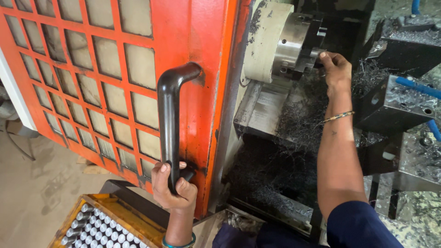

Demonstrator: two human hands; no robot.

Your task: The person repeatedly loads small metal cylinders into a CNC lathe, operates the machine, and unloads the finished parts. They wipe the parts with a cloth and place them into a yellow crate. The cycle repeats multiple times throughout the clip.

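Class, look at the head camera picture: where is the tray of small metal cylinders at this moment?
The tray of metal cylinders sits at the bottom left, below the orange door and just left of the left hand gripping the black door handle.

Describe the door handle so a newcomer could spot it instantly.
Find the orange door with the grid window, left of the chuck. On its right edge runs a black handle, gripped low by the left hand. It is the door's only black bar.
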